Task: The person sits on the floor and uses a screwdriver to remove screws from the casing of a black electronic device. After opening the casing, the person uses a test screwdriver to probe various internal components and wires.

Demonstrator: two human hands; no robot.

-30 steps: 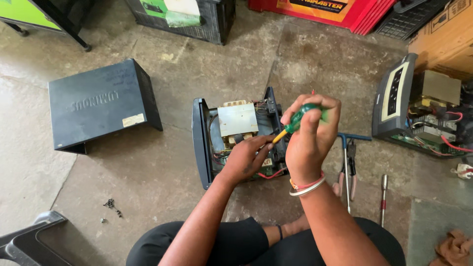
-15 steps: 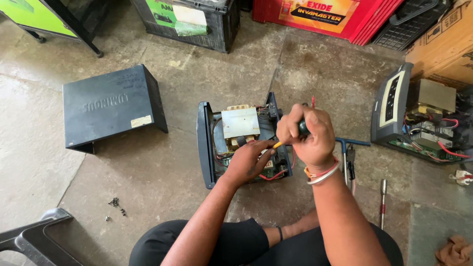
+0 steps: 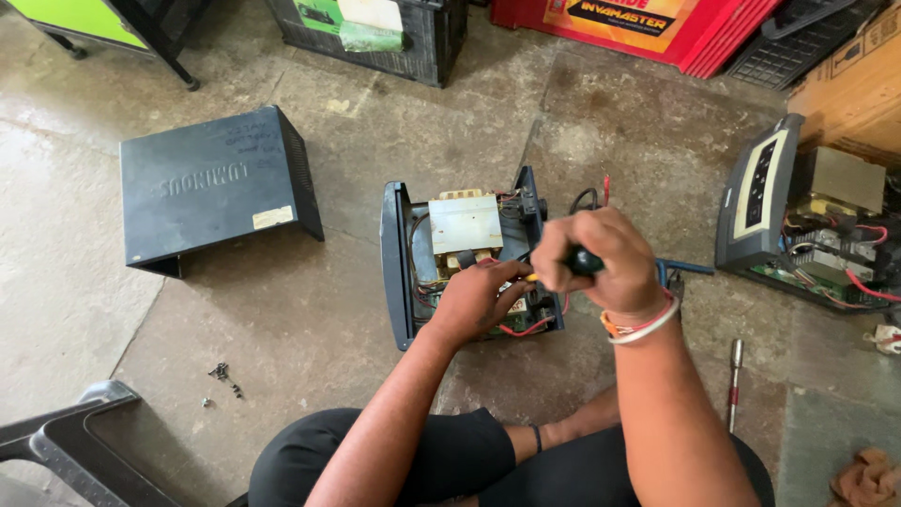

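An opened black inverter chassis lies on the concrete floor in front of me, with a silver transformer and red wires inside. My right hand is closed around a screwdriver with a dark green handle, its tip pointing left into the chassis. My left hand rests inside the chassis near the tip, fingers curled on the parts there; what they pinch is hidden.
The chassis's removed black cover lies to the left. Loose screws sit on the floor at lower left. A second opened unit stands at the right. Another screwdriver lies near my right knee. Crates and a red box line the far edge.
My right hand has dropped lower and turned, bringing the screwdriver from raised and slanted to nearly level at the chassis. The left hand stayed inside the chassis.
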